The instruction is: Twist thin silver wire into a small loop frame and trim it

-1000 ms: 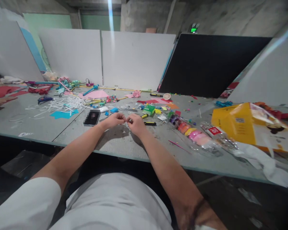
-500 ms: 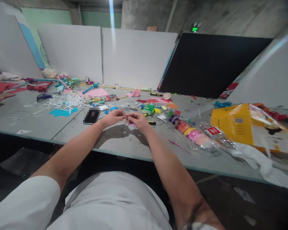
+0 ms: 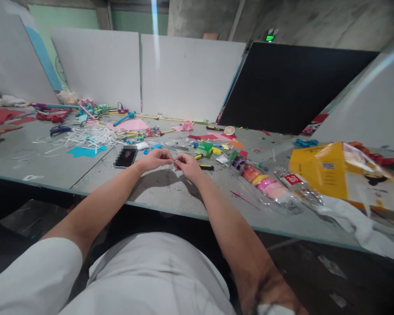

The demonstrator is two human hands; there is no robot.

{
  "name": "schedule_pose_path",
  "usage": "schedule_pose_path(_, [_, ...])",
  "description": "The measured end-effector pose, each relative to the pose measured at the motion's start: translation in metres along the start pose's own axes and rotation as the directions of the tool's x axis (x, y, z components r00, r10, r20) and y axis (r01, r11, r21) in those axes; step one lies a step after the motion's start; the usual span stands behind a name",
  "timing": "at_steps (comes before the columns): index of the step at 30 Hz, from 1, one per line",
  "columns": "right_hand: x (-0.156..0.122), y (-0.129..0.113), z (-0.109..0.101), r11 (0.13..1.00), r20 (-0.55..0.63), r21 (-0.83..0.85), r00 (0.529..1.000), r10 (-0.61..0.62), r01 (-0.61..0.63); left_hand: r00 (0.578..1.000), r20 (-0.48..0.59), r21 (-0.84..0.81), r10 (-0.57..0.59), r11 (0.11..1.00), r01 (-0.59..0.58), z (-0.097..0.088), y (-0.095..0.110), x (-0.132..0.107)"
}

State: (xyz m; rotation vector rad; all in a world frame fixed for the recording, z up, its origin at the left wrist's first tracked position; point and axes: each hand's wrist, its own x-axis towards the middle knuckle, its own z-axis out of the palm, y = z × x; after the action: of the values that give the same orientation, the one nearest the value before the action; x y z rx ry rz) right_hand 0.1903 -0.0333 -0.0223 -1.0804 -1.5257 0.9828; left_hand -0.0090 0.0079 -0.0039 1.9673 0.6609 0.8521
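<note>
The worktop [image 3: 170, 199] is showing a matt, scuffed surface; the yellow bag [image 3: 318, 170] is gleaming like glossy plastic; the clear packaging [image 3: 290, 203] is glinting, also plastic-like; the white strips [image 3: 100, 136] are appearing papery.

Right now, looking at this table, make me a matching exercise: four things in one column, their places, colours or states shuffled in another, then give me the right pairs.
Column one
1. Phone
2. Right hand
3. Printed bag
4. Bright blue paper

Column two
A. Yellow and white
B. Left of the phone, in front of white paper strips
C. Fingertips close to those of the left hand
D. Between the bright blue paper and the left hand

Right pairs: 1-D, 2-C, 3-A, 4-B.
</note>
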Motion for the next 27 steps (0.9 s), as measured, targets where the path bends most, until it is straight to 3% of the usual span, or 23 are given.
schedule_pose_path(4, [0.002, 0.003, -0.001, 0.997, -0.011, -0.047, 0.998, 0.066, -0.067, 1.000, -0.024, 0.085, 0.010, 0.996, -0.008, 0.001, 0.000, 0.001])
schedule_pose_path(10, [-0.001, -0.001, -0.005, 0.993, -0.012, -0.064, 0.995, 0.096, -0.096, 0.989, -0.094, 0.180, 0.116, 0.979, -0.098, 0.004, 0.004, 0.001])
schedule_pose_path(16, [-0.005, -0.009, -0.006, 0.995, -0.057, -0.104, 0.998, -0.013, 0.007, 0.973, -0.140, 0.206, 0.184, 0.966, -0.154, 0.007, 0.006, 0.000])
schedule_pose_path(27, [-0.013, -0.017, 0.007, 0.963, -0.241, -0.225, 0.950, -0.200, 0.146, 0.973, -0.224, 0.052, 0.048, 0.998, -0.037, 0.019, -0.012, 0.004])
